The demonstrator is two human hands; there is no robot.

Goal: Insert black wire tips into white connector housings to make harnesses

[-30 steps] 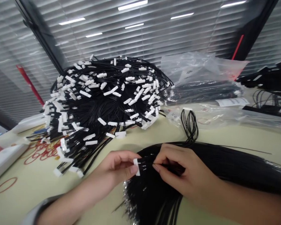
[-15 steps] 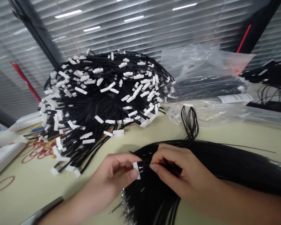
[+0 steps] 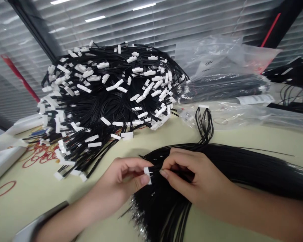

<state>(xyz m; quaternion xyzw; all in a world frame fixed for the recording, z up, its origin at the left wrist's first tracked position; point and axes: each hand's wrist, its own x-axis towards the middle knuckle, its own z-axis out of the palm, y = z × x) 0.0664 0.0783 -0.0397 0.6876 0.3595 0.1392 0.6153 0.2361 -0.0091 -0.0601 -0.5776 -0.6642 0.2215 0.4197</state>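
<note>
Between the thumb and fingers of my left hand (image 3: pixel 127 179) is a small white connector housing (image 3: pixel 146 173). My right hand (image 3: pixel 189 173) is closed in a pinch just right of it, on a thin black wire that is mostly hidden by the fingertips. Short metal wire tips show at the housing's right side. Under both hands spreads a thick bundle of loose black wires (image 3: pixel 242 164), its bare silvery ends (image 3: pixel 138 215) fanned out at the lower left. Behind my right hand lies a looped wire harness (image 3: pixel 204 126) with a white connector.
A large heap of black wire harnesses (image 3: pixel 103 111) with white connectors fills the back left. Clear plastic bags (image 3: pixel 222 84) of wires lie at the back right. Red rubber bands (image 3: pixel 40 153) and a white box (image 3: pixel 7 164) are on the left. Window blinds (image 3: pixel 161 23) stand behind.
The camera view has shifted slightly, so the scene sits a little higher. My right fingertips are slightly closer to the connector housing; the left hand keeps its grip.
</note>
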